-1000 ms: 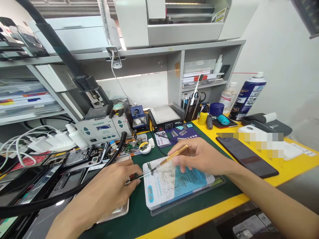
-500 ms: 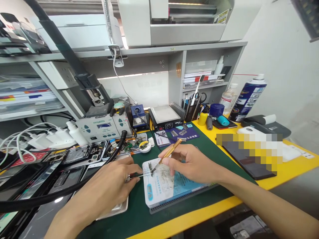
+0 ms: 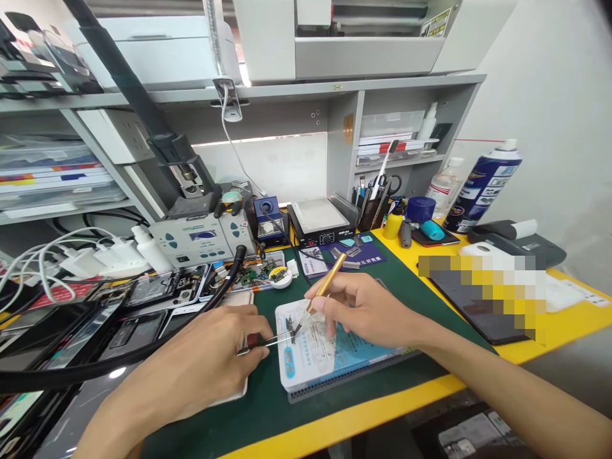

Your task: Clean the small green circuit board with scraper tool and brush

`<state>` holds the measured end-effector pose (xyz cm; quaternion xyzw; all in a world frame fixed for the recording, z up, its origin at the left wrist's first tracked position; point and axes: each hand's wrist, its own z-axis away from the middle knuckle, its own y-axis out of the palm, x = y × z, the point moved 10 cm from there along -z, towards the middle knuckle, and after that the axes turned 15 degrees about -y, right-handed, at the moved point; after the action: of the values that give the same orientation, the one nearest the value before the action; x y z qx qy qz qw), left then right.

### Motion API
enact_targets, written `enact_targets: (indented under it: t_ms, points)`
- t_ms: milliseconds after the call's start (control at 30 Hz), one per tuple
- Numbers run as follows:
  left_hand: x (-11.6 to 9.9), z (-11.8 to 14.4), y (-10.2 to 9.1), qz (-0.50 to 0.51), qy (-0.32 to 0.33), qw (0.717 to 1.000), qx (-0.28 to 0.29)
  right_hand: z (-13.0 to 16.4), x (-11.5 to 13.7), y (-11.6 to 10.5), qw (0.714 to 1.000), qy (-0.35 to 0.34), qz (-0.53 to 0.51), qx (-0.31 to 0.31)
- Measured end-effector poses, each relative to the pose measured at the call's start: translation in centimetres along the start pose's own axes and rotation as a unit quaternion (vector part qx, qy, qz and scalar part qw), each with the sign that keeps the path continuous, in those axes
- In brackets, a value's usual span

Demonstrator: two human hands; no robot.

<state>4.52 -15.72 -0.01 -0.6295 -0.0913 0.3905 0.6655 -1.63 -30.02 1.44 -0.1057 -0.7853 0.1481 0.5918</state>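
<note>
My left hand (image 3: pixel 224 350) is closed round a pair of tweezers (image 3: pixel 275 342), whose tips reach a small dark circuit part (image 3: pixel 289 322). That part lies near the left edge of a worn white-and-blue pad (image 3: pixel 320 363). Between the thumb and fingers of my right hand (image 3: pixel 354 309) is a craft knife (image 3: pixel 329 274) with a golden handle. Its dark blade points down and left and meets the part, close to the tweezer tips. Dark specks are scattered over the pad, and my right fingers hover over or rest on it; I cannot tell which.
A black hose (image 3: pixel 210 306) curves across the left side, above opened phones. Behind stand a grey rework station (image 3: pixel 201 239), a heating plate (image 3: pixel 320 220) and a pen holder (image 3: pixel 373 207). A spray can (image 3: pixel 482 185) and a dark phone (image 3: pixel 473 303) are at the right.
The camera view has shifted slightly. The tweezers tilt a little more upward toward their tips, and the knife stays at the small part. Both hands keep their grips.
</note>
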Motion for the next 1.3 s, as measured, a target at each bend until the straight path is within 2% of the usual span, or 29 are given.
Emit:
enact_targets:
  t_ms: [133,500,767,967,1300]
  points:
    - [-0.04,0.01,0.01,0.003,-0.001,1.0,0.012,-0.05,-0.27,0.09,1.0,0.007,-0.009,-0.001]
    - [-0.21,-0.13,-0.01,-0.006,0.004,1.0,0.002,-0.13,-0.05,0.04,1.0,0.003,-0.009,-0.008]
    - [-0.41,-0.17,-0.11,0.003,0.014,1.0,-0.013,0.25,0.51,-0.03,0.996,-0.018,0.083,0.001]
    - [-0.53,-0.45,0.14,0.0,0.034,0.999,-0.018,0.42,0.22,0.1,0.996,-0.013,0.089,0.008]
    - [0.45,-0.38,-0.06,0.0,-0.009,1.0,-0.016,0.59,-0.38,0.04,0.996,0.003,0.089,0.004]
